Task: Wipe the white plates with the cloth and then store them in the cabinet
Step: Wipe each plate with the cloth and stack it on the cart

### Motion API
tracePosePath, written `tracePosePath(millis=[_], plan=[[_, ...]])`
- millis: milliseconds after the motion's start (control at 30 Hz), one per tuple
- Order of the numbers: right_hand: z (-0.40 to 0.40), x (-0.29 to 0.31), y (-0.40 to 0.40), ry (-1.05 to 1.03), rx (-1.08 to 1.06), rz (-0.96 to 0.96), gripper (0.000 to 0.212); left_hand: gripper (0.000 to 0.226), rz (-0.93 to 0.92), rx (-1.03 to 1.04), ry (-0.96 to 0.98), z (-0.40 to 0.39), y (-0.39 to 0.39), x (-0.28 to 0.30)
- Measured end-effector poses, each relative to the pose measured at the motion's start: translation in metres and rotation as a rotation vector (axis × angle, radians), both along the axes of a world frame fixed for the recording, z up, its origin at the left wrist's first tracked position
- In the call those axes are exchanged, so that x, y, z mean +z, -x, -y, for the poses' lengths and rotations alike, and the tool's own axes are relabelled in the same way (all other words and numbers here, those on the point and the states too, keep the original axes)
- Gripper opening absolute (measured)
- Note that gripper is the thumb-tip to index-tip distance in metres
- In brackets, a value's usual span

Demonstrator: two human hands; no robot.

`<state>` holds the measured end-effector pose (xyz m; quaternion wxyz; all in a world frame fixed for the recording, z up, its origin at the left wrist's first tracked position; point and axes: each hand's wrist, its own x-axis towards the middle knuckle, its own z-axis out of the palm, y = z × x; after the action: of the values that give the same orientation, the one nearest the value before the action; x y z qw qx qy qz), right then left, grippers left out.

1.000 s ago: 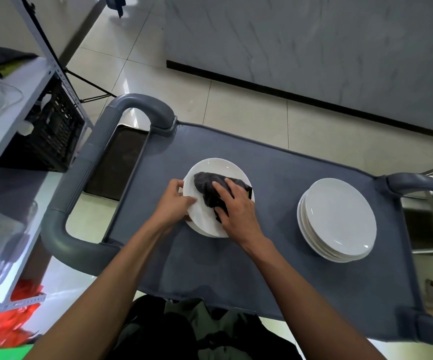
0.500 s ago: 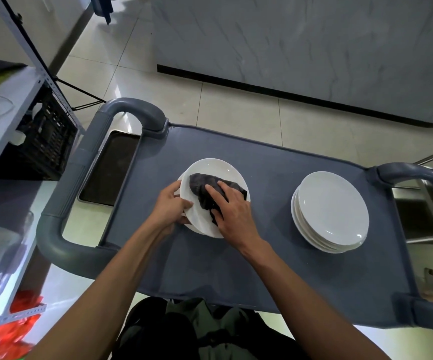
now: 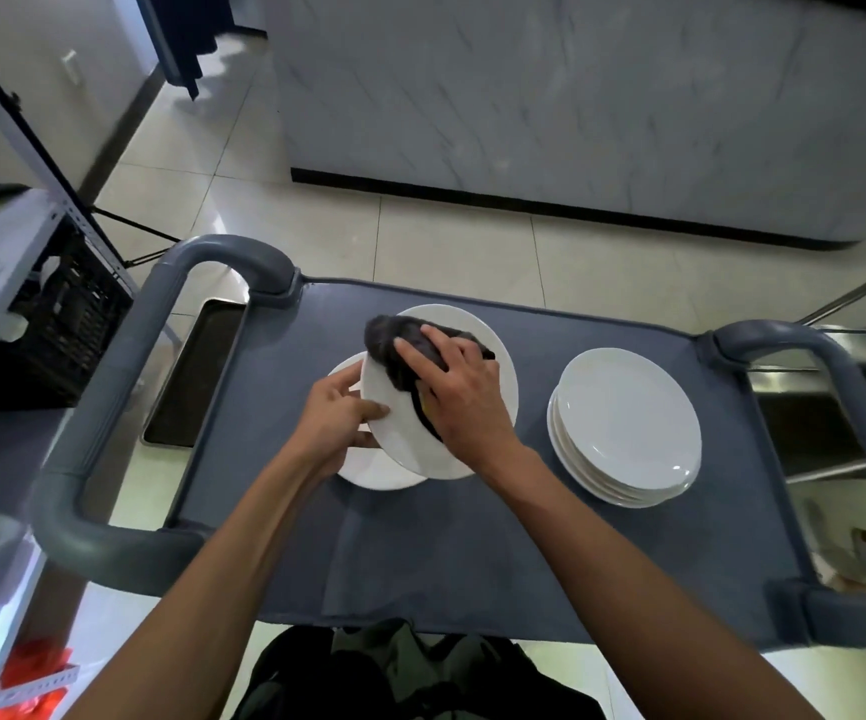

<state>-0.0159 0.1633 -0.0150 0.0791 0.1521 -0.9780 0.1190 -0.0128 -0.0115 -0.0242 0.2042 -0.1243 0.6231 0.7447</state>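
A white plate (image 3: 498,356) is raised and tilted above the grey cart top (image 3: 472,553). My left hand (image 3: 335,420) grips its left rim, thumb on top. My right hand (image 3: 464,394) presses a dark cloth (image 3: 397,340) flat onto the plate's face. Under the raised plate lies another white plate (image 3: 376,470), partly hidden. A stack of several white plates (image 3: 625,426) rests to the right on the cart.
The cart has thick grey handles, one at the left (image 3: 109,407) and one at the right (image 3: 836,387). A metal shelf unit (image 3: 5,262) with a black crate (image 3: 70,330) stands at the left. A marble-fronted counter (image 3: 576,106) lies ahead across the tiled floor.
The top plate has been lifted off the plate beneath and tilted up. The cloth and my right hand stayed on its face, sliding toward its upper left.
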Motion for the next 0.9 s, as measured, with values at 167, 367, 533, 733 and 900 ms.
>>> tracePosePath(millis=[167, 367, 533, 733, 900], plan=[[-0.038, 0.028, 0.021, -0.026, -0.135, -0.015, 0.053, 0.057, -0.025, 0.008, -0.029, -0.028, 0.002, 0.014], [-0.092, 0.049, 0.021, -0.046, -0.227, -0.026, 0.052, 0.057, -0.049, 0.047, -0.044, -0.069, 0.001, 0.032], [-0.14, 0.058, 0.015, 0.02, -0.298, 0.004, 0.055, 0.056, -0.062, 0.155, -0.073, -0.105, 0.002, 0.048], [-0.176, 0.06, -0.006, 0.148, -0.264, 0.029, 0.057, 0.051, -0.096, 0.25, -0.098, -0.146, 0.008, 0.064], [-0.173, 0.059, -0.032, 0.274, -0.214, 0.058, 0.057, 0.055, -0.105, 0.299, -0.122, -0.175, 0.003, 0.069]])
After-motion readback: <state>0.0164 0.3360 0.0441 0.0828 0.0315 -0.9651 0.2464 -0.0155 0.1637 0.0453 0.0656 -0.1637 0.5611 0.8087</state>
